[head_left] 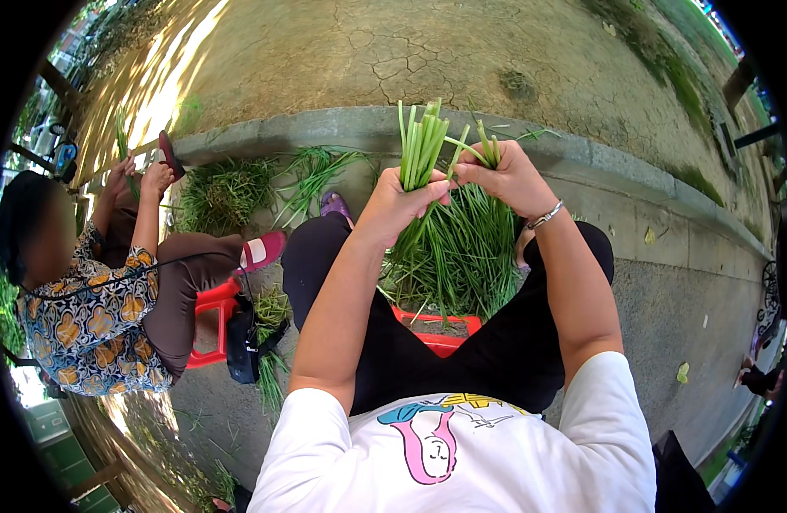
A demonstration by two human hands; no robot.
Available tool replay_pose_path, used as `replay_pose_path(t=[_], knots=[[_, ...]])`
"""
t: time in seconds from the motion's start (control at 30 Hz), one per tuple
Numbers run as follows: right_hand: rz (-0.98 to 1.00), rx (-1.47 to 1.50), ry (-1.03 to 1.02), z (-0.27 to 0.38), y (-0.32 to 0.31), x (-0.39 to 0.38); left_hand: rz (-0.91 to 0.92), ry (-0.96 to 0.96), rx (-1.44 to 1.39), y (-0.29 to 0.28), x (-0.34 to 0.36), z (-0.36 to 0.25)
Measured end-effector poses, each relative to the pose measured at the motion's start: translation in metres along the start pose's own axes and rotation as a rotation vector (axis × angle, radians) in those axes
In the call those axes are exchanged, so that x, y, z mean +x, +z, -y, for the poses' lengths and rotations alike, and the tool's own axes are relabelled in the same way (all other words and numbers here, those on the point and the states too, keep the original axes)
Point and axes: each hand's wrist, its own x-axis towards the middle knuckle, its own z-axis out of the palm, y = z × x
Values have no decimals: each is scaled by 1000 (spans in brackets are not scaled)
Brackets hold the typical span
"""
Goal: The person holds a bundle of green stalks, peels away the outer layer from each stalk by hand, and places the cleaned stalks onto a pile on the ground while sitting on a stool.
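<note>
In front of my knees, my left hand (402, 205) is closed round a bunch of green stalks (422, 145), their pale cut ends pointing up and away from me. Beside it, my right hand (502, 175) grips a smaller group of stalks (489, 147); a bracelet circles that wrist. The two hands nearly meet, and a stalk or two cross between them. Below them on the ground lies a large heap of long green leafy stalks (462, 252), partly hidden by my hands and legs.
A red plastic stool (440, 342) shows between my thighs. At left a person (90, 316) sits on another red stool (212, 321), holding green stalks. Near that person lie a pile of trimmings (227, 195), loose green stalks (312, 175) and a black bag (242, 342). A concrete curb (359, 128) runs across ahead.
</note>
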Motion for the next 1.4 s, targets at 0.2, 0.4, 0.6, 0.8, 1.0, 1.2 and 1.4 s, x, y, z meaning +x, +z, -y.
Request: replay_pose_path(t=[0.2,0.4,0.6,0.8,1.0,1.2,1.4], knots=[[-2,-5,20,4,1,-1,3,-4,41,0,-1,-3],[-32,-91,60,-1,0,-1,-44,-9,84,2,-1,-5],[-29,-113,55,-2,2,0,-57,25,102,2,-2,-2],[-11,-73,40,-6,0,1,-46,9,121,2,-2,-2],[-2,-75,49,1,3,0,-57,2,130,3,-2,-3],[-30,-77,33,-4,2,0,-45,13,117,3,1,1],[-46,-222,9,-1,1,-2,-32,10,133,4,-1,-3]])
